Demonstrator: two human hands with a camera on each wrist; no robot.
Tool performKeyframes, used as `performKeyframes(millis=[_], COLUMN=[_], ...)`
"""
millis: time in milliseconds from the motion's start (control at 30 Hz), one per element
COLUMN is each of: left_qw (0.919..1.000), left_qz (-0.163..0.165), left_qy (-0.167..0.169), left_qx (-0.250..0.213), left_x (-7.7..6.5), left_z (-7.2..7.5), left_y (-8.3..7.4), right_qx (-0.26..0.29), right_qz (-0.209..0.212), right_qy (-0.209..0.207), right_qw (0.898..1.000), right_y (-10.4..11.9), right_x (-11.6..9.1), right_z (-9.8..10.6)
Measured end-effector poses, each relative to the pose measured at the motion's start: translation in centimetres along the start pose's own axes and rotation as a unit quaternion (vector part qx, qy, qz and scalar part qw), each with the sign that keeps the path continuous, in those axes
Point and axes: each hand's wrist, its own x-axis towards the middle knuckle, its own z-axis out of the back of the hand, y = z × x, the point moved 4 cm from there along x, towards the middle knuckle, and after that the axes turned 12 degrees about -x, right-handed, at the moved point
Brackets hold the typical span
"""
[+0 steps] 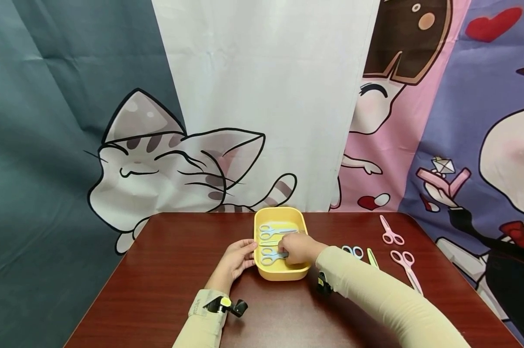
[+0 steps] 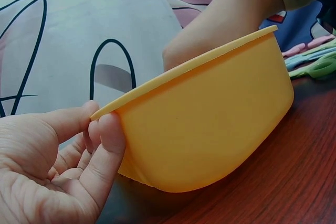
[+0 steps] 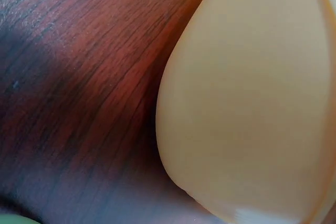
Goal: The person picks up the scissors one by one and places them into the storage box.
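Sleeve (image 1: 375, 295) up close, partly hiding green scissors (image 1: 372, 257) at right! Left hand (image 1: 237, 257) pinches the rounded yellow tub (image 1: 282, 276), far centre; right hand (image 1: 297, 247) is inside, by blue scissors (image 1: 278, 255), grip unclear.

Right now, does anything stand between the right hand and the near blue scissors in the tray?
Nothing visible does. The right hand is inside the open tray, beside the near blue scissors; the left hand pinches the tray's left rim, out of the way. Whether the right hand touches the scissors is unclear.
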Motion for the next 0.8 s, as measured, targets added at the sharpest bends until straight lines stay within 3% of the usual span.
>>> performKeyframes(millis=[800], left_qw=[1.0], left_qz=[-0.001], left_qy=[0.002], left_qx=[0.002], left_x=[-0.1], left_z=[0.08], left_y=[0.02], right_qx=[-0.013], right_qz=[-0.014], right_qy=[0.007], right_qw=[1.0], right_y=[0.4], right_x=[-0.09], right_z=[-0.04])
